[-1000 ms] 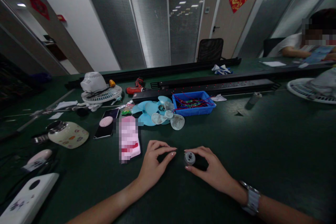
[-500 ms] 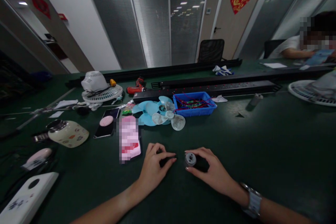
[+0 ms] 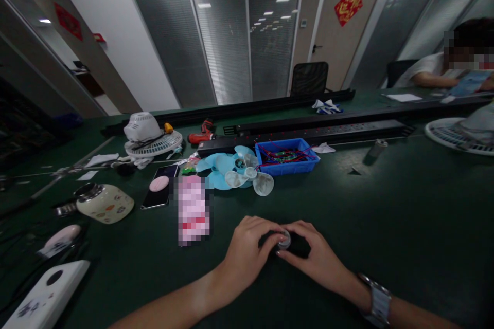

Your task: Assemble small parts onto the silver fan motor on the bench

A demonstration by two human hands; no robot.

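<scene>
Meeting at six o'clock on the dark green table (image 3: 386, 205), the left hand (image 3: 247, 257) and the right hand (image 3: 314, 259) close together around a small dark motor (image 3: 287, 242) with a silvery round end cap. Left fingertips press narrowly on that cap; the right hand cups the dark body behind it. Judging by this, the fitting work looks mid-way, with loose blue fan blades (image 3: 227, 168) at twelve o'clock and the blue parts bin (image 3: 287, 157) at one o'clock untouched. The red door hanging (image 3: 348, 4) bears gold characters, too blurred to read.
</scene>
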